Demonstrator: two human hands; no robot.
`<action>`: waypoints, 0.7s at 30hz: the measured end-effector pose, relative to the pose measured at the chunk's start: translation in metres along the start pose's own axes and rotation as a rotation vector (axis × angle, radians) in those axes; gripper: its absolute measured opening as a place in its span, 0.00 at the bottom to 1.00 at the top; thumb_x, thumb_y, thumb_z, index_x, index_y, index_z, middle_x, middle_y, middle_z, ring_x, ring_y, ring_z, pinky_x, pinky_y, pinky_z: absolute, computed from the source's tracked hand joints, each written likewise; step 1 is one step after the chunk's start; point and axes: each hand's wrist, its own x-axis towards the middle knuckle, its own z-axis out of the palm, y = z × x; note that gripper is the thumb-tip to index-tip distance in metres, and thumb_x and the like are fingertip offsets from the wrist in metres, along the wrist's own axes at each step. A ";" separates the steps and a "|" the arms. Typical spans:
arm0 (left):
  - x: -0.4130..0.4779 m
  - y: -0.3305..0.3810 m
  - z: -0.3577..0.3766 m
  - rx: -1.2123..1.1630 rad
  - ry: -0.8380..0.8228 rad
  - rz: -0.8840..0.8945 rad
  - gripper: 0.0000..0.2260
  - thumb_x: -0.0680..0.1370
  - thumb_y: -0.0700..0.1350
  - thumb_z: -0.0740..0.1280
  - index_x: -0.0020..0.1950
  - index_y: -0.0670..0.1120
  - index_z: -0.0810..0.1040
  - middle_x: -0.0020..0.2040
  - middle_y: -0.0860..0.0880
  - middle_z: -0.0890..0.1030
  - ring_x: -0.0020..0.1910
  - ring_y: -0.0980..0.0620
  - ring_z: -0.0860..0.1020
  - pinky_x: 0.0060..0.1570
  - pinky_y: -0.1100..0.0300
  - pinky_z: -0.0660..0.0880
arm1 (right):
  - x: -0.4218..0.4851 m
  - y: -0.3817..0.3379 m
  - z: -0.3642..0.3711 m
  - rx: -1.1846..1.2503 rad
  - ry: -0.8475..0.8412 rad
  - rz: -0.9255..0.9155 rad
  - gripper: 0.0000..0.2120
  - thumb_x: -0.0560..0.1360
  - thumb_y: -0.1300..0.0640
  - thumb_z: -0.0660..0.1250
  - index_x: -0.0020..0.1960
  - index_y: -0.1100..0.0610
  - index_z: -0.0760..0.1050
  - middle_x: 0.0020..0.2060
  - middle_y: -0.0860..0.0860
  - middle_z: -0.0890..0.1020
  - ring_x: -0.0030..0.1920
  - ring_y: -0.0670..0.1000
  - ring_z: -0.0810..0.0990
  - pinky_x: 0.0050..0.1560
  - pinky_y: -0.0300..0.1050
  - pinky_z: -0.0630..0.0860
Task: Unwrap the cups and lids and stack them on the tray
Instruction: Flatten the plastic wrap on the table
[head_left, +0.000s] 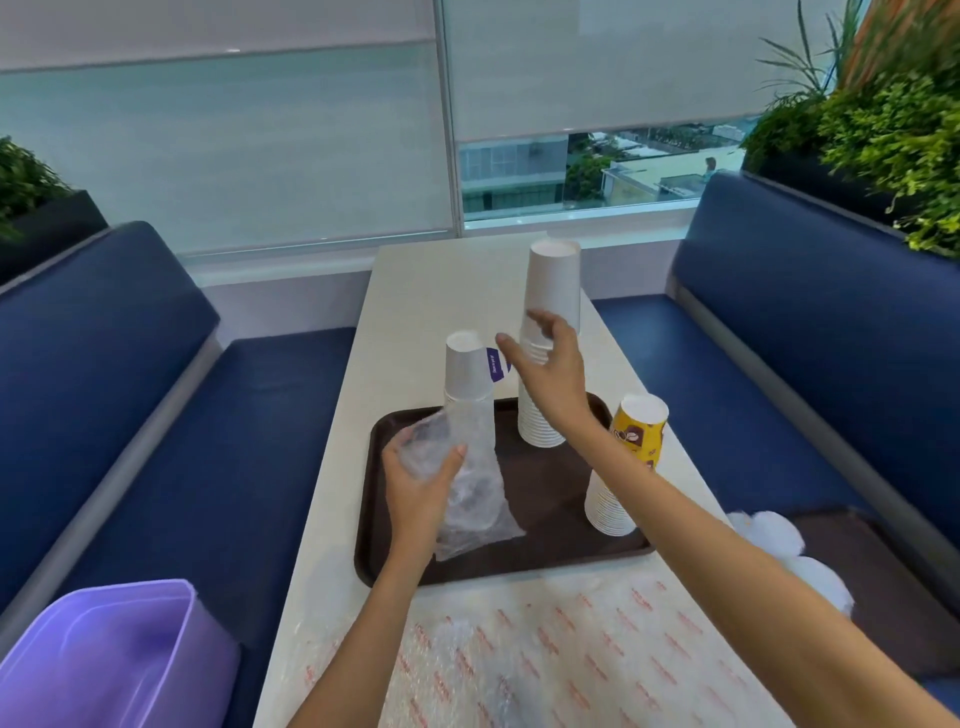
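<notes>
Left hand grips wrapper (over tray).

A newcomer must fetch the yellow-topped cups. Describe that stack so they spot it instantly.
A brown tray lies on the white table. At its right edge stands a short cup stack. Only its top cup is printed yellow; the tall stack and left stack have white tops.

One head-worn view (wide-angle) looks forward and down along the table toward the window. The tray lies near, mid-frame.
</notes>
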 end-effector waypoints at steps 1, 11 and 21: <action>0.000 0.001 -0.001 -0.065 0.037 -0.041 0.27 0.71 0.47 0.74 0.66 0.49 0.65 0.62 0.51 0.70 0.62 0.52 0.69 0.60 0.61 0.67 | -0.016 0.006 0.001 0.027 -0.073 0.061 0.24 0.74 0.51 0.70 0.66 0.57 0.69 0.61 0.50 0.73 0.62 0.46 0.70 0.53 0.29 0.63; -0.011 -0.005 -0.010 -0.410 0.314 -0.336 0.24 0.74 0.53 0.70 0.63 0.40 0.71 0.58 0.44 0.77 0.56 0.47 0.77 0.47 0.60 0.77 | -0.127 0.049 0.010 0.369 -0.135 0.510 0.35 0.71 0.50 0.72 0.72 0.55 0.62 0.63 0.54 0.74 0.60 0.48 0.75 0.47 0.32 0.72; -0.040 -0.005 -0.008 -0.362 0.152 -0.373 0.14 0.77 0.55 0.66 0.54 0.46 0.74 0.52 0.48 0.78 0.50 0.49 0.77 0.53 0.51 0.76 | -0.141 0.053 0.014 0.312 0.048 0.452 0.06 0.76 0.57 0.68 0.51 0.58 0.80 0.43 0.52 0.83 0.44 0.48 0.81 0.44 0.36 0.77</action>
